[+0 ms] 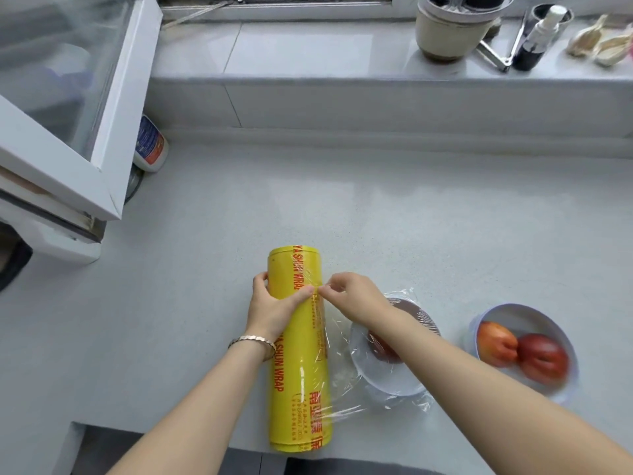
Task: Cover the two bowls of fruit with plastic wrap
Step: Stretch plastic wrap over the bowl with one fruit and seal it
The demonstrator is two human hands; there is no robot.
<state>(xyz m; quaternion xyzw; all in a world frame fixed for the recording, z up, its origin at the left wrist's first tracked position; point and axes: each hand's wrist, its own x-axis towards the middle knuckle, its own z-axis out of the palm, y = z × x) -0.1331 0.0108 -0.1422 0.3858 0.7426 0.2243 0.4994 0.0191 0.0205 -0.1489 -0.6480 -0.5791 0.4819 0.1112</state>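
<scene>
A big yellow roll of plastic wrap lies on the grey counter, pointing away from me. My left hand grips the roll near its far end. My right hand pinches the loose film edge on the roll's right side. Just right of the roll stands a white bowl with dark red fruit, clear film draped over it, partly hidden by my right forearm. Further right, a second white bowl holds two red-orange fruits and has no cover.
An open white window frame juts over the counter at left, a labelled bottle behind it. On the raised sill at the back stand a beige pot, a dark spray bottle and garlic. The counter's front edge runs below my arms.
</scene>
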